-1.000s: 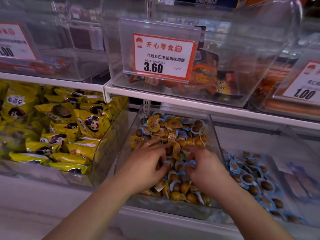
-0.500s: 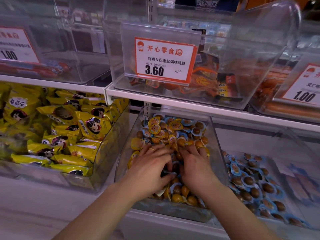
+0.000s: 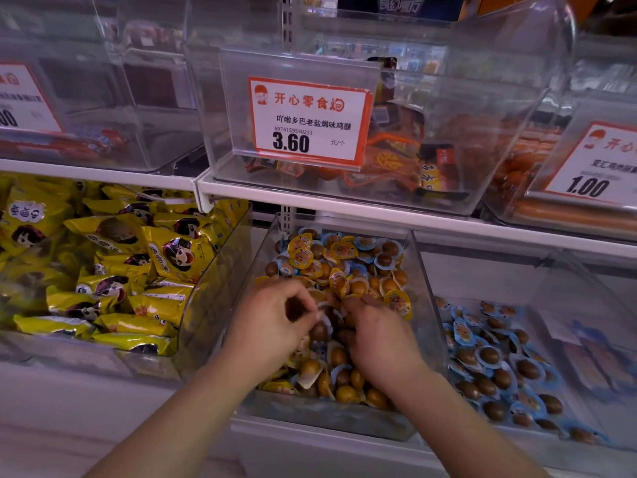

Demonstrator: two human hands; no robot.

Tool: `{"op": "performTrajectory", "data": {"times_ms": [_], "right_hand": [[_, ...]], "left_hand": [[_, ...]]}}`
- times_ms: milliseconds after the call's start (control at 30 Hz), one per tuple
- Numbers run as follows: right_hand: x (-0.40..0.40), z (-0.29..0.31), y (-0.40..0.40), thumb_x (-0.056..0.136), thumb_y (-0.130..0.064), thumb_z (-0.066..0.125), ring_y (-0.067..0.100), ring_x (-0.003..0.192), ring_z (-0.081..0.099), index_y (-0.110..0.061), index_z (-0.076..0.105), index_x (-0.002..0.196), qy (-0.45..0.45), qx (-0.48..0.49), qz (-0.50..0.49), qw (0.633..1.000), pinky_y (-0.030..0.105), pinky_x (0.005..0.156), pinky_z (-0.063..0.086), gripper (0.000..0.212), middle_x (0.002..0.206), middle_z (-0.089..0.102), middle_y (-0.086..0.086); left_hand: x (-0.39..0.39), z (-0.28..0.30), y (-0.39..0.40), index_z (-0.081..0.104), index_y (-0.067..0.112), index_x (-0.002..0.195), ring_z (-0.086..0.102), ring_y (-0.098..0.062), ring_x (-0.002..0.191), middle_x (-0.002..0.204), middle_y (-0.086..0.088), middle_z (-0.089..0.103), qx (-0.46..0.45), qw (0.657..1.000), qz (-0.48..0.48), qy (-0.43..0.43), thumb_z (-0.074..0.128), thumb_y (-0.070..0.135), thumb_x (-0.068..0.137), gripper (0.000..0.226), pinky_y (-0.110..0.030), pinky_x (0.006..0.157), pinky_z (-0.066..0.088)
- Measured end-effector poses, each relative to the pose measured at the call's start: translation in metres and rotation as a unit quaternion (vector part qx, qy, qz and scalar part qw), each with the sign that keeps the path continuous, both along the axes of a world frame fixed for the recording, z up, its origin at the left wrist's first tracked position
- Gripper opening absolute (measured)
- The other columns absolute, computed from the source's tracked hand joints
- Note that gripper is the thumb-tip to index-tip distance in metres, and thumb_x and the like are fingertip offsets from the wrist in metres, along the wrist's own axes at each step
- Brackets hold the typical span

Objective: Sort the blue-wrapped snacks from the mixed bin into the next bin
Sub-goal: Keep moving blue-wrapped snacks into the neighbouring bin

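The clear mixed bin (image 3: 426, 305) in the middle of the lower shelf holds a heap of yellow-wrapped snacks (image 3: 344, 250) and blue-wrapped snacks (image 3: 385, 260). Both my hands are inside it, close together. My left hand (image 3: 272, 322) has its fingers curled and pinches a brown snack with a pale wrapper edge (image 3: 299, 308) just above the heap. My right hand (image 3: 377, 336) is knuckles up with its fingers curled down into the heap; its fingertips are hidden. The neighbouring bin (image 3: 551, 270) on the right holds several blue-wrapped snacks (image 3: 489, 355).
On the left, a clear bin (image 3: 220, 288) is full of yellow bags. The white shelf (image 3: 379, 210) above carries clear bins with price tags 3.60 (image 3: 310, 120) and 1.00 (image 3: 596, 163), overhanging the backs of the lower bins.
My left hand's fingers, spread flat on the heap before, have curled up into a pinch on a snack. My right hand has stayed dug into the heap beside it.
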State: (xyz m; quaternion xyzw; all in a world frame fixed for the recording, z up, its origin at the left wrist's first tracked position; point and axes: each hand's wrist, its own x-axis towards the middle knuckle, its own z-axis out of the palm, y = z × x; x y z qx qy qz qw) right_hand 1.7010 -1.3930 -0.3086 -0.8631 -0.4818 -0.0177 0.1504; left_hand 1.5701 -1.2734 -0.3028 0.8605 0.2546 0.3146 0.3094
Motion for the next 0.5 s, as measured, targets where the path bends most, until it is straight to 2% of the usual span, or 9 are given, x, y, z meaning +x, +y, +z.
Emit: {"op": "performTrajectory", "data": {"times_ms": [100, 167, 233, 300, 333, 367, 400, 433, 500], "right_hand": [[0.001, 0.004, 0.0, 0.086, -0.018, 0.069, 0.023, 0.091, 0.065, -0.026, 0.063, 0.099, 0.141, 0.079, -0.024, 0.987, 0.033, 0.072, 0.052, 0.016, 0.098, 0.068, -0.001], [0.003, 0.012, 0.001, 0.086, -0.011, 0.073, 0.015, 0.068, 0.066, -0.024, 0.062, 0.084, 0.291, 0.162, -0.06, 0.941, 0.029, 0.058, 0.051, 0.017, 0.075, 0.068, -0.006], [0.007, 0.022, -0.002, 0.087, -0.005, 0.073, 0.01, 0.048, 0.06, -0.014, 0.062, 0.084, 0.428, 0.246, -0.079, 0.866, 0.024, 0.043, 0.044, 0.014, 0.06, 0.064, -0.004], [0.01, 0.032, -0.007, 0.088, -0.002, 0.07, 0.012, 0.053, 0.061, 0.002, 0.059, 0.095, 0.56, 0.333, -0.074, 0.755, 0.024, 0.04, 0.041, 0.014, 0.066, 0.064, 0.0], [0.011, 0.036, -0.01, 0.089, -0.002, 0.069, 0.013, 0.059, 0.063, 0.003, 0.059, 0.101, 0.604, 0.365, -0.069, 0.705, 0.023, 0.041, 0.041, 0.016, 0.071, 0.064, 0.003], [0.01, 0.037, -0.013, 0.089, -0.002, 0.069, 0.014, 0.062, 0.063, 0.001, 0.06, 0.102, 0.626, 0.387, -0.064, 0.674, 0.022, 0.042, 0.041, 0.017, 0.074, 0.064, 0.005], [0.008, 0.038, -0.015, 0.089, -0.002, 0.068, 0.016, 0.064, 0.064, 0.0, 0.06, 0.101, 0.631, 0.399, -0.059, 0.663, 0.022, 0.044, 0.043, 0.015, 0.076, 0.065, 0.007], [0.003, 0.038, -0.015, 0.089, -0.003, 0.068, 0.017, 0.066, 0.066, 0.001, 0.061, 0.097, 0.621, 0.407, -0.052, 0.668, 0.022, 0.046, 0.046, 0.012, 0.078, 0.067, 0.008], [-0.01, 0.036, -0.011, 0.089, -0.004, 0.069, 0.022, 0.071, 0.071, -0.002, 0.066, 0.091, 0.557, 0.417, -0.049, 0.717, 0.027, 0.056, 0.055, 0.004, 0.081, 0.073, 0.01]], "left_hand": [[0.001, 0.006, 0.001, 0.066, 0.034, 0.078, 0.066, 0.0, 0.076, 0.079, 0.018, 0.07, -0.092, 0.993, 0.02, -0.074, 0.083, 0.026, 0.077, 0.019, -0.023, 0.067, 0.054], [0.002, 0.013, 0.001, 0.069, 0.032, 0.079, 0.069, -0.003, 0.077, 0.081, 0.014, 0.073, -0.139, 0.98, 0.014, -0.138, 0.083, 0.015, 0.078, 0.022, -0.017, 0.069, 0.053], [0.002, 0.02, 0.0, 0.072, 0.031, 0.087, 0.07, -0.006, 0.08, 0.085, 0.01, 0.075, -0.195, 0.962, 0.018, -0.19, 0.08, 0.009, 0.08, 0.024, -0.017, 0.072, 0.054], [0.003, 0.025, -0.005, 0.075, 0.031, 0.096, 0.071, -0.006, 0.086, 0.091, 0.008, 0.076, -0.281, 0.932, 0.036, -0.226, 0.075, 0.007, 0.085, 0.026, -0.016, 0.073, 0.053], [0.005, 0.027, -0.01, 0.076, 0.029, 0.099, 0.072, -0.006, 0.088, 0.094, 0.007, 0.077, -0.341, 0.907, 0.046, -0.242, 0.071, 0.005, 0.088, 0.026, -0.016, 0.074, 0.054], [0.008, 0.028, -0.015, 0.076, 0.025, 0.1, 0.073, -0.007, 0.088, 0.097, 0.004, 0.077, -0.414, 0.87, 0.055, -0.263, 0.067, 0.003, 0.091, 0.026, -0.018, 0.074, 0.055], [0.011, 0.031, -0.021, 0.076, 0.02, 0.1, 0.074, -0.009, 0.084, 0.097, 0.0, 0.078, -0.491, 0.82, 0.066, -0.285, 0.062, 0.0, 0.092, 0.026, -0.021, 0.071, 0.057], [0.014, 0.034, -0.028, 0.075, 0.014, 0.098, 0.074, -0.013, 0.079, 0.095, -0.004, 0.077, -0.563, 0.764, 0.083, -0.305, 0.058, -0.004, 0.093, 0.025, -0.024, 0.067, 0.057], [0.021, 0.039, -0.037, 0.072, 0.003, 0.099, 0.071, -0.02, 0.079, 0.097, -0.012, 0.075, -0.655, 0.671, 0.115, -0.329, 0.053, -0.008, 0.091, 0.024, -0.027, 0.061, 0.057]]}}
